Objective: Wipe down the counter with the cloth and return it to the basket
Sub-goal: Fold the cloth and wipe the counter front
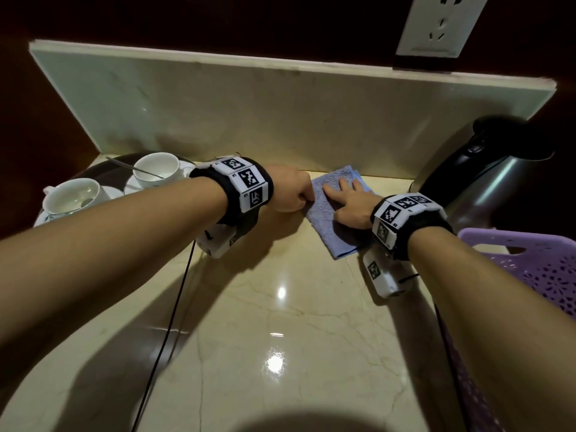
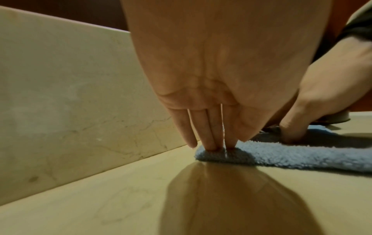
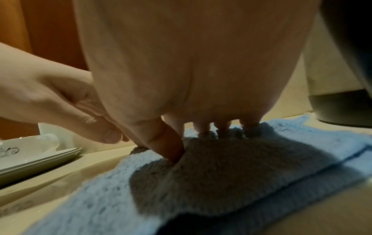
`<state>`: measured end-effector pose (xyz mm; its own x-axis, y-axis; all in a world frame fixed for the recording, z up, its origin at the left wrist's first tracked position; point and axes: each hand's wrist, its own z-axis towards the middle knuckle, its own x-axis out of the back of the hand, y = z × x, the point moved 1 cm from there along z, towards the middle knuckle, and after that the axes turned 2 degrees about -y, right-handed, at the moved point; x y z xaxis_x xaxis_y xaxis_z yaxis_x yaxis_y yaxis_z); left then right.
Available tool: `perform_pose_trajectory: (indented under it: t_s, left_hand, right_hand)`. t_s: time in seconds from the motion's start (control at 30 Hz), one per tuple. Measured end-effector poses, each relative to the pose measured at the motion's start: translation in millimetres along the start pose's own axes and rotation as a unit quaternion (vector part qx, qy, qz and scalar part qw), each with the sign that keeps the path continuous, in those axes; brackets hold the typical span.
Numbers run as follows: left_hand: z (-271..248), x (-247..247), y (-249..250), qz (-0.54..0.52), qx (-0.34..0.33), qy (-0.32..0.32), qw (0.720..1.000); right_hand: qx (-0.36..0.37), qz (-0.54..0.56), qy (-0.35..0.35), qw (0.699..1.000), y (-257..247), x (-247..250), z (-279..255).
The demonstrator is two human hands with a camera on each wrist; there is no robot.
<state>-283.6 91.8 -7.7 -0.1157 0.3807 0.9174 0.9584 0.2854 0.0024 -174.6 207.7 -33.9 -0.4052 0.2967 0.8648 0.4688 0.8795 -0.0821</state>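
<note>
A folded blue cloth (image 1: 335, 207) is laid flat on the worktop (image 1: 265, 307), close against the back edge where the stone upstand (image 1: 249, 120) rises. The right hand (image 1: 353, 204) is spread over it, palm down, fingers (image 3: 203, 127) straight and pressed into the pile, the thumb dug into the fabric nearer the wrist; nothing is gripped, the cloth is simply held down. The left hand (image 1: 288, 191) is placed at the cloth's left edge. From the left wrist view its fingers (image 2: 209, 135) are seen extended downward, tips pushed onto the rounded fold of the cloth (image 2: 281, 154), with the thumb alongside; whether that edge is pinched or only pressed cannot be told. From the right wrist view the left hand (image 3: 60, 103) is seen just beside the right thumb, above the cloth (image 3: 221, 182).

A purple basket (image 1: 536, 263) with a pierced pattern is stood at the right edge of the worktop, just beside the right wrist. A steel kettle (image 1: 480, 182) with a black handle is set toward the back right corner, near the cloth. At the back left corner, two white cups (image 1: 156, 169) on saucers are kept on a dark tray (image 1: 93, 173), a spoon lying in the farther one. A white socket (image 1: 442, 23) is fixed on the dark wall above
</note>
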Motion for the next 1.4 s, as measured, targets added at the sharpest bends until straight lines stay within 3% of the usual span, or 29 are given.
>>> perform_pose_trajectory:
  t_s: [0.17,0.3,0.5,0.67,0.9,1.0,1.17,1.33,1.4]
  left_hand:
    - [2.9,4.0,0.3,0.022,-0.001,0.011,1.000]
    - [16.4,7.9,8.0,0.096,0.017,0.076,0.992]
    - [19.3,-16.7,-1.7,0.065,-0.061,0.132,0.987]
    - [5.8,-18.6,-11.3,0.053,-0.101,0.111,0.987]
    - [-1.9,-27.3,-0.1,0.074,0.004,0.070,0.995]
    - [-7.5,-25.1,0.5,0.105,0.008,0.054,0.993]
    - [-18.5,-14.4,-3.4,0.114,-0.007,0.045,0.992]
    - [-5.5,-9.5,-0.2,0.119,0.019,0.106,0.987]
    - [0.4,-18.9,1.4,0.091,0.007,0.060,0.994]
  right_hand:
    - [-0.015,-0.054,0.031,0.998,2.4,8.8,-8.3]
    - [-0.015,-0.092,0.012,0.996,-3.0,5.0,-13.9]
    - [0.012,-0.114,-0.019,0.993,-5.0,10.7,-17.7]
    - [0.060,-0.076,-0.005,0.995,-9.3,10.2,-16.3]
    - [0.062,0.031,0.031,0.997,-0.8,13.6,-18.9]
    - [0.049,0.001,0.063,0.997,-1.7,13.4,-23.9]
    - [0.043,-0.075,0.022,0.996,-18.8,-2.4,-21.1]
    - [0.063,-0.107,0.013,0.992,-18.4,-5.0,-13.0]
    - [0.069,-0.105,0.014,0.992,-17.1,-5.9,-12.3]
